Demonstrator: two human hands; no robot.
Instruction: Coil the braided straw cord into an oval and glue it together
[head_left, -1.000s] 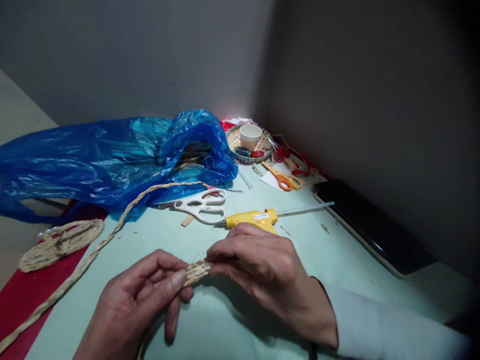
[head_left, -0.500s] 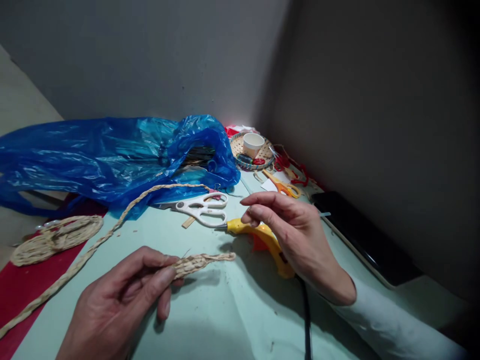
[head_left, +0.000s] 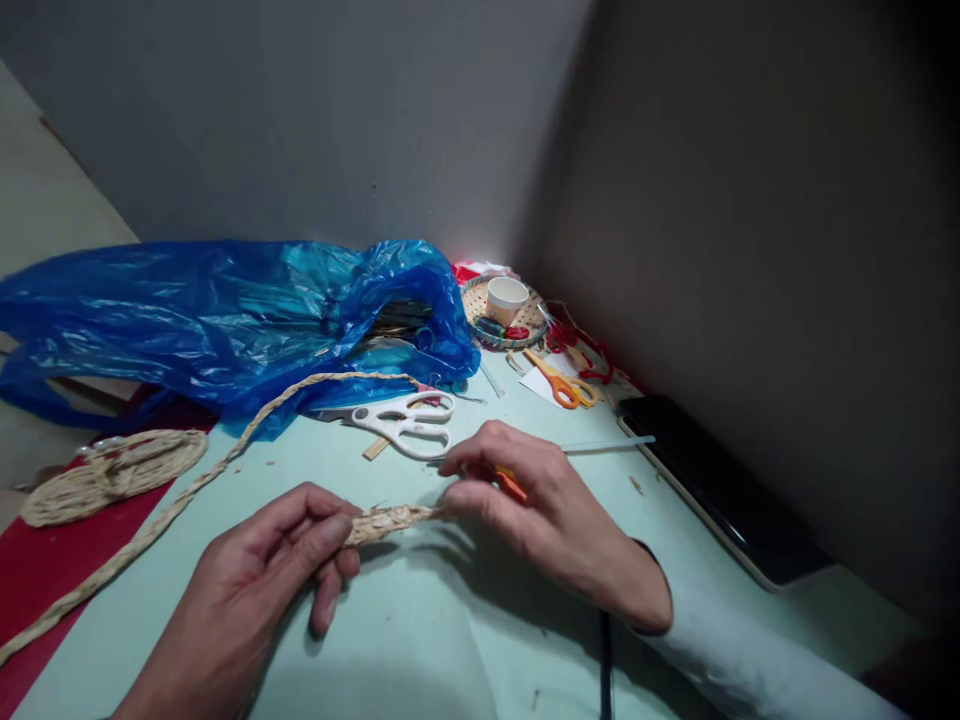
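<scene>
My left hand (head_left: 262, 580) pinches a short, pale braided straw piece (head_left: 388, 522) between thumb and fingers, low over the table. At the piece's thin right end is my right hand (head_left: 540, 510), thumb and fingers closed on the tip. Behind that hand a yellow hot glue gun is mostly covered; its orange trigger (head_left: 512, 486) peeks out, and its black cord (head_left: 606, 665) runs toward me. White-handled scissors (head_left: 409, 415) lie just beyond. A long straw braid (head_left: 202, 485) curves across the left side.
A blue plastic bag (head_left: 225, 310) spreads along the back left. A coiled straw bundle (head_left: 112, 475) lies on red cloth. Farther back are a woven tray (head_left: 474, 300) with a white cup (head_left: 508, 297) and orange scissors (head_left: 562, 385). A glue stick (head_left: 607, 444) touches a black phone-like slab (head_left: 720, 490).
My right hand has moved down and left from above the glue gun and closed on the straw piece's thin end. My left hand keeps its pinch.
</scene>
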